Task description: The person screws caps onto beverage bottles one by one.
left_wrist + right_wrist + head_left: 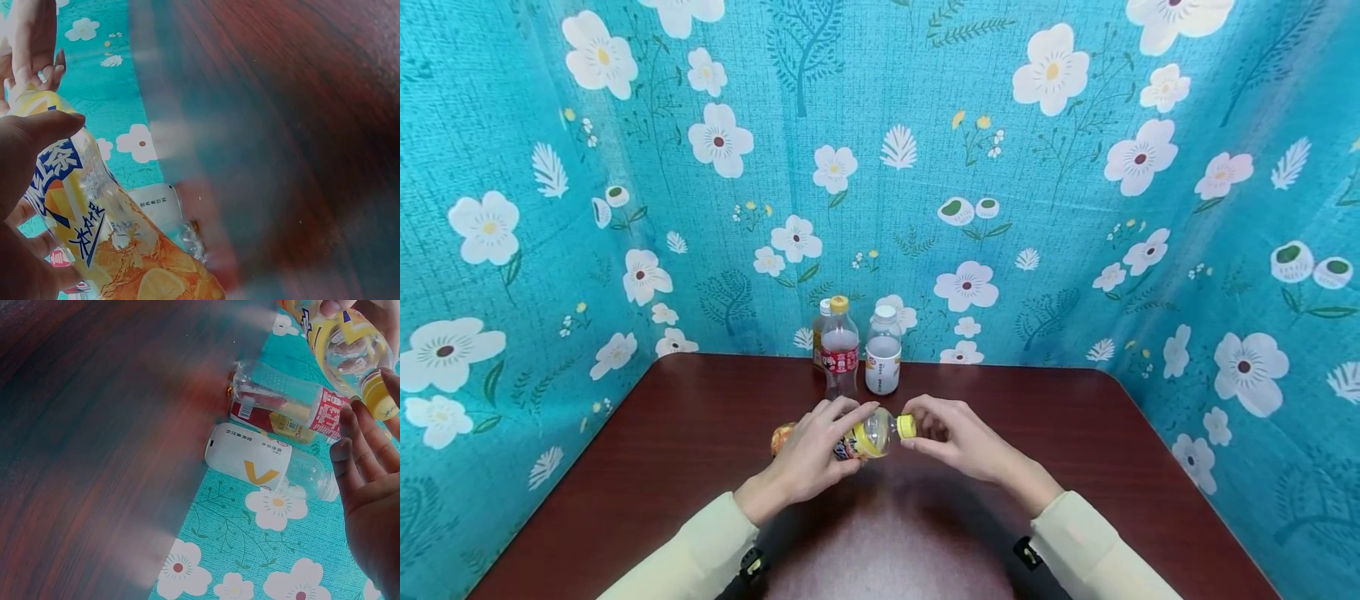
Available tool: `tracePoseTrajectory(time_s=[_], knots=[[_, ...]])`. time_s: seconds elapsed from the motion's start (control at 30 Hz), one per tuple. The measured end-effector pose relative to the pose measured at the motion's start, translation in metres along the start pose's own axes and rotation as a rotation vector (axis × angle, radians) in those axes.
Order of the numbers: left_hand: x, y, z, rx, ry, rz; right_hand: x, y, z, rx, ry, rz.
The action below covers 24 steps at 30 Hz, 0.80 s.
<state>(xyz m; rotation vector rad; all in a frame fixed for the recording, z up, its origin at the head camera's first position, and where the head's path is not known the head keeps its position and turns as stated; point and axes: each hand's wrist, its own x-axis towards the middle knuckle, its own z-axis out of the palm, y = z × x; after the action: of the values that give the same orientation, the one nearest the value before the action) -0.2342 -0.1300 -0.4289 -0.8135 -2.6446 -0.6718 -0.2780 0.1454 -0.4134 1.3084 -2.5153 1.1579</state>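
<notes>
My left hand (815,446) grips a clear drink bottle (876,431) round its yellow label. The bottle lies tilted sideways above the table, with its cap end to the right. In the left wrist view, orange lemon-slice artwork covers the lower part of the bottle (159,269). My right hand (958,437) is at the yellow cap (906,426), pinching it between thumb and forefinger. The right wrist view shows the thumb and forefinger on either side of the cap (380,399), the other fingers loosely bent. The cap sits on the bottle's neck.
Behind the hands stand a clear bottle with a red label (840,358), a white-labelled bottle (883,362) and a partly hidden brown-labelled bottle (817,337). They are near the back edge of the dark red table (700,433). A blue flowered curtain (880,208) surrounds the table.
</notes>
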Motion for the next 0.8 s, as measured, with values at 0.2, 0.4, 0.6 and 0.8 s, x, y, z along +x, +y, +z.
tracePoseTrajectory(time_s=[0.2,0.4,0.6,0.8], knots=[[-0.0010,-0.0001,0.0006,0.012,-0.003,-0.003,-0.0012,0.0008,0.0005,0.032,0.004,-0.011],[-0.0014,0.0001,0.0006,0.017,-0.011,0.012,-0.0002,-0.0007,-0.0030,0.059,-0.046,-0.017],[-0.0014,0.0006,-0.0002,0.009,-0.018,0.025,0.0017,-0.0010,-0.0033,0.006,-0.090,-0.048],[-0.0009,0.0024,0.0013,0.009,-0.015,0.022,0.0016,-0.0009,0.0011,-0.150,-0.061,-0.071]])
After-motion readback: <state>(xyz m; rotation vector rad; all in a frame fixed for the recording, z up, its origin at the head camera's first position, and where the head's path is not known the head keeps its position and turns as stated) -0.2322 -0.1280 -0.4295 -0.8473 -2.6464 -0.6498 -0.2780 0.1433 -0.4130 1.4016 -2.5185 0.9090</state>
